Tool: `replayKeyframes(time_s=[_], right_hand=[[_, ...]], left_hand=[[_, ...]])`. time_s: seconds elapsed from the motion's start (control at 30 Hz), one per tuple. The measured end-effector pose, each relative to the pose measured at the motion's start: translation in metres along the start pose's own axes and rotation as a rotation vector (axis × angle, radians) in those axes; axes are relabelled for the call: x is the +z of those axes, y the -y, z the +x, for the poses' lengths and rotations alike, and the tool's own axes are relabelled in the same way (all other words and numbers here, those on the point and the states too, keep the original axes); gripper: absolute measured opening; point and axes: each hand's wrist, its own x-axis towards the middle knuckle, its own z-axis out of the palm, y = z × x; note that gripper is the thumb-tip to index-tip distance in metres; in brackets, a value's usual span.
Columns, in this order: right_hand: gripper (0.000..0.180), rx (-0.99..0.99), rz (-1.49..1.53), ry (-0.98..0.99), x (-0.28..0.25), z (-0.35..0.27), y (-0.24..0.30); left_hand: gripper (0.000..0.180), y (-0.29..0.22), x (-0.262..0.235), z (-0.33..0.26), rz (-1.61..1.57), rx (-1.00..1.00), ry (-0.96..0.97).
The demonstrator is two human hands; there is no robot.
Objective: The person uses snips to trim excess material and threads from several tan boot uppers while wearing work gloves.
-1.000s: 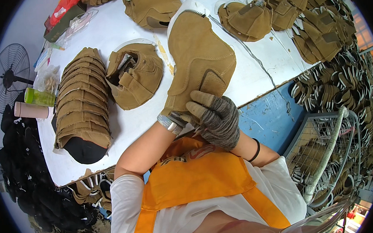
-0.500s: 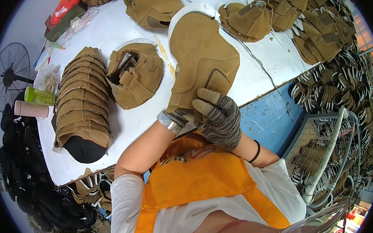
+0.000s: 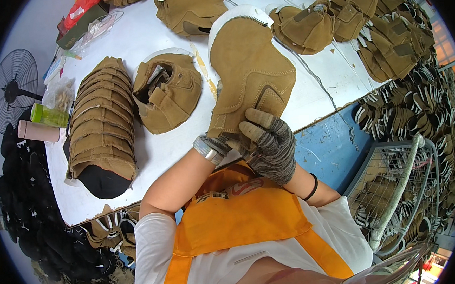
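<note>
A tan suede boot upper (image 3: 248, 62) with pale stitching and a white strip round its far end is held up over the table, sole side away from me. My left hand (image 3: 217, 145), in a grey glove, grips its near left end; the upper hides most of those fingers. My right hand (image 3: 272, 148), also gloved with bare-looking tan fingertips, presses its bent fingers on the near right side, below a stitched oval panel. To the left stands another boot upper (image 3: 170, 101), its opening facing up. Beside that lies a nested row of tan uppers (image 3: 101, 116) with a black piece at the near end.
The white table (image 3: 313, 92) carries more uppers (image 3: 304, 28) along its far right, and a loose cord (image 3: 314, 71) trails over its edge. At left are a green-lidded jar (image 3: 49, 116), a pink cup (image 3: 38, 132) and a fan (image 3: 13, 90). A wire cart (image 3: 391, 184) full of pieces stands right.
The view has shifted slightly, with the held upper and both hands a little lower and to the right. My grip looks the same.
</note>
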Motion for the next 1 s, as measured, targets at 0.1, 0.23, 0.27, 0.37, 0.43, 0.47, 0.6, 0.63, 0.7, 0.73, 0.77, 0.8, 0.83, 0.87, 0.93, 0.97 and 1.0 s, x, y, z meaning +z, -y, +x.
replayKeyframes(time_s=[0.1,0.23,0.27,0.37,0.43,0.47,0.6,0.63,0.7,0.73,0.77,0.8,0.83,0.87,0.93,0.97,1.0], right_hand=[[0.041,-0.004,-0.006,-0.011,-0.002,0.003,0.000],[0.046,0.031,-0.031,-0.044,-0.018,0.012,-0.002],[0.048,0.048,-0.046,-0.066,-0.026,0.014,-0.004],[0.062,0.242,0.239,-0.031,-0.054,0.017,-0.011],[0.065,0.502,0.542,-0.085,-0.073,0.014,-0.017],[0.067,0.661,0.678,-0.128,-0.083,0.010,-0.023],[0.058,0.984,0.926,-0.150,-0.078,0.029,-0.035],[0.056,1.047,0.878,-0.108,-0.068,0.031,-0.037],[0.058,1.048,0.880,-0.016,-0.043,0.026,-0.045],[0.059,0.999,0.914,0.026,-0.036,0.030,-0.048],[0.060,0.949,0.948,0.071,-0.032,0.044,-0.041],[0.061,0.897,0.985,0.119,-0.028,0.060,-0.032],[0.061,0.836,0.920,0.198,-0.014,0.076,-0.025],[0.061,0.782,0.822,0.239,-0.004,0.086,-0.021],[0.051,0.646,0.635,0.339,0.023,0.102,-0.027],[0.045,0.740,0.820,0.358,0.037,0.111,-0.027],[0.039,0.829,1.003,0.382,0.053,0.120,-0.027]], left_hand=[[0.054,0.004,-0.007,0.006,0.204,0.050,0.049],[0.052,0.020,-0.026,0.019,-0.299,0.012,0.039],[0.051,0.021,-0.030,0.024,-0.554,-0.028,0.037],[0.055,0.007,-0.010,0.020,-0.576,0.039,-0.199],[0.057,-0.009,0.000,0.010,-0.450,0.171,-0.219],[0.057,-0.021,0.004,0.003,-0.401,0.195,-0.211],[0.055,-0.051,0.029,-0.024,-0.299,0.305,-0.257],[0.055,-0.056,0.034,-0.031,-0.315,0.337,-0.288],[0.055,-0.070,0.041,-0.047,-0.310,0.401,-0.372],[0.055,-0.074,0.038,-0.056,-0.279,0.451,-0.436],[0.055,-0.077,0.032,-0.066,-0.247,0.503,-0.502],[0.054,-0.081,0.028,-0.078,-0.214,0.556,-0.573],[0.053,-0.085,0.022,-0.094,-0.173,0.617,-0.644],[0.052,-0.089,0.014,-0.098,-0.363,0.672,-0.589],[0.051,-0.106,0.015,-0.108,-0.329,0.773,-0.550],[0.050,-0.108,0.008,-0.109,-0.351,0.761,-0.553],[0.050,-0.107,-0.006,-0.108,-0.377,0.754,-0.555]])
